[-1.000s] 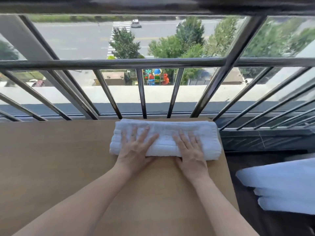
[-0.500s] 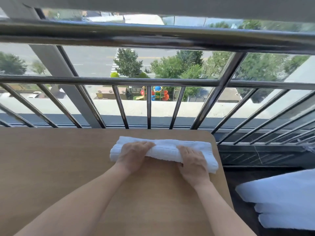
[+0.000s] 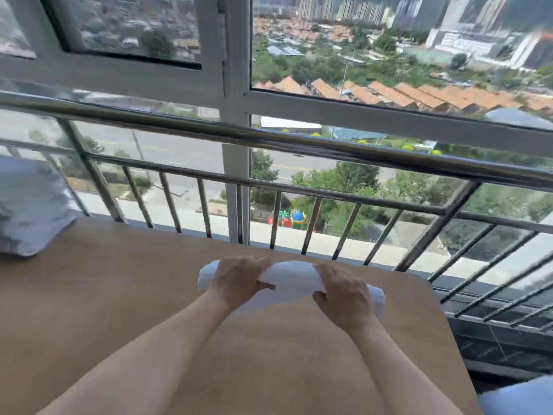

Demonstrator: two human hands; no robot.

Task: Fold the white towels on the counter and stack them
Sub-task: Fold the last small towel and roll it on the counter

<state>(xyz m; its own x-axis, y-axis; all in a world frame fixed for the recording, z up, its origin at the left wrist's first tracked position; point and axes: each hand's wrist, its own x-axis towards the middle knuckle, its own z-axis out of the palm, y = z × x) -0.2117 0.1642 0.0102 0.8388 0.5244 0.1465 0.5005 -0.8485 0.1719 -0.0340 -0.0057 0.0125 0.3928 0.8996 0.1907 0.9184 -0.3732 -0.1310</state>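
A folded white towel [image 3: 291,280] lies as a thick bundle near the far right part of the wooden counter [image 3: 119,295]. My left hand [image 3: 239,277] grips its left half, fingers curled over the top and thumb at the near side. My right hand [image 3: 344,295] grips its right half the same way. The towel's right end [image 3: 377,298] sticks out past my right hand. A pile of white towels [image 3: 27,211] sits at the counter's far left, blurred.
A steel railing [image 3: 299,145] with upright bars runs just behind the counter's far edge, with a window frame beyond. The counter's right edge drops to a dark tiled ledge [image 3: 493,345]. More white fabric [image 3: 520,398] shows at the bottom right corner.
My flat hands curled round the folded towel and gripped it. The view tilted up and swung left, bringing the towel pile at the far left into sight.
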